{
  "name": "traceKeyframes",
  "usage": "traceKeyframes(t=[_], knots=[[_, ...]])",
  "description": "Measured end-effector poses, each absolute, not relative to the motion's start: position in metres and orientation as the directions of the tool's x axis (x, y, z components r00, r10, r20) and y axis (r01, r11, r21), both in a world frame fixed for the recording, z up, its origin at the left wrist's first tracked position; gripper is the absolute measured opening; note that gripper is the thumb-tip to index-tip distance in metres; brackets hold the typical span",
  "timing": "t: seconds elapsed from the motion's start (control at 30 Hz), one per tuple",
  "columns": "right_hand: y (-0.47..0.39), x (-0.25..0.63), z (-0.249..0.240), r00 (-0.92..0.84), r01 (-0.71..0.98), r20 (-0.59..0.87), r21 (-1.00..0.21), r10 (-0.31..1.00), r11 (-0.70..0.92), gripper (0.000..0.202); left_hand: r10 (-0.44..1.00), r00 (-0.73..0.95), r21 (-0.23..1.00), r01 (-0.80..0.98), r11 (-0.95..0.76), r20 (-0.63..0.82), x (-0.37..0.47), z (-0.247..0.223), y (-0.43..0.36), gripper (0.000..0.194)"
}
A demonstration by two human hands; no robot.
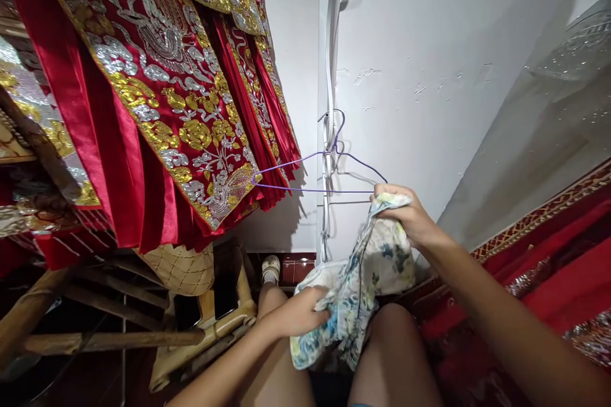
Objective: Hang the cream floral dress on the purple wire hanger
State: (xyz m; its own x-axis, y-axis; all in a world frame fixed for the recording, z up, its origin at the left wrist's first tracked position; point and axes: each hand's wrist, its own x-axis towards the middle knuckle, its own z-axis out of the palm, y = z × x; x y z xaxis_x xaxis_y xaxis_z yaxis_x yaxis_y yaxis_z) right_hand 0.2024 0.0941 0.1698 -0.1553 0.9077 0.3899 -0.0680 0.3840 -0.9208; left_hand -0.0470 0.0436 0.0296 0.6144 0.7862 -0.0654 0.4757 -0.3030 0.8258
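A white garment (pixel 389 261) with blue, green and yellow floral print hangs bunched between my two hands, above my knees. Beside the lower left of the cloth, my left hand (pixel 305 311) is closed on a fold of it. Higher up, my right hand (pixel 396 197) pinches the garment's top edge together with the right end of a purple wire hanger (pixel 315 190). The hanger is held out level, its hook upward near the white cables on the wall. Its left end overlaps the red embroidered cloth and carries nothing. My right fingertips are partly hidden.
Red pleated cloth with gold and silver embroidery (pixel 191 95) hangs at the left. Below it stand bamboo furniture (pixel 210 331) and a woven piece (pixel 181 267). White cables (pixel 329 63) run down the wall corner. Red beaded fabric (pixel 544 280) lies at the right.
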Motion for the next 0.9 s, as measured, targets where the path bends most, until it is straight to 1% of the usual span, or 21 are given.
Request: traceKeyframes(t=[0.07,0.17,0.2,0.27,0.33,0.4,0.5,0.57,0.6,0.67,0.77,0.83,0.9], knots=[[0.111,0.211,0.168,-0.077,0.051,0.466,-0.881,0.881,0.47,0.038,0.832,0.555,0.84,0.454,-0.298,-0.004,-0.064,0.029,0.046,0.004],[0.141,0.214,0.155,-0.019,0.226,0.526,-0.826,0.851,0.516,0.034,0.918,0.379,0.857,0.428,-0.286,0.117,-0.091,0.048,0.056,0.006],[0.152,0.213,0.148,-0.018,0.276,0.518,-0.82,0.855,0.502,0.033,0.926,0.352,0.844,0.447,-0.296,0.138,-0.099,0.058,0.06,0.005],[0.171,0.212,0.134,-0.043,0.37,0.46,-0.817,0.887,0.442,0.035,0.923,0.356,0.793,0.516,-0.322,0.143,-0.113,0.081,0.07,0.014],[0.182,0.212,0.121,-0.08,0.433,0.379,-0.82,0.922,0.374,0.044,0.928,0.341,0.742,0.583,-0.333,0.149,-0.123,0.101,0.077,0.021],[0.183,0.216,0.111,-0.098,0.455,0.326,-0.826,0.94,0.334,0.052,0.939,0.301,0.67,0.666,-0.33,0.163,-0.132,0.114,0.082,0.022],[0.173,0.23,0.105,-0.073,0.466,0.328,-0.824,0.942,0.323,0.055,0.93,0.314,0.475,0.8,-0.368,0.192,-0.14,0.123,0.085,0.014],[0.163,0.241,0.107,-0.037,0.494,0.336,-0.813,0.941,0.309,0.054,0.912,0.324,0.369,0.839,-0.399,0.25,-0.142,0.128,0.088,0.012],[0.159,0.247,0.109,-0.019,0.515,0.336,-0.804,0.942,0.297,0.053,0.902,0.314,0.345,0.846,-0.407,0.297,-0.142,0.131,0.09,0.012],[0.153,0.254,0.114,0.013,0.563,0.324,-0.784,0.946,0.261,0.052,0.876,0.279,0.335,0.843,-0.42,0.394,-0.138,0.14,0.097,0.012],[0.146,0.256,0.12,0.027,0.592,0.308,-0.772,0.951,0.233,0.052,0.826,0.241,0.377,0.8,-0.466,0.51,-0.128,0.161,0.109,0.012],[0.141,0.251,0.122,0.045,0.606,0.348,-0.755,0.936,0.251,0.053,0.807,0.225,0.403,0.774,-0.488,0.546,-0.123,0.175,0.114,0.012],[0.137,0.246,0.121,0.064,0.635,0.4,-0.723,0.914,0.272,0.053,0.808,0.214,0.418,0.767,-0.487,0.549,-0.122,0.185,0.115,0.013]])
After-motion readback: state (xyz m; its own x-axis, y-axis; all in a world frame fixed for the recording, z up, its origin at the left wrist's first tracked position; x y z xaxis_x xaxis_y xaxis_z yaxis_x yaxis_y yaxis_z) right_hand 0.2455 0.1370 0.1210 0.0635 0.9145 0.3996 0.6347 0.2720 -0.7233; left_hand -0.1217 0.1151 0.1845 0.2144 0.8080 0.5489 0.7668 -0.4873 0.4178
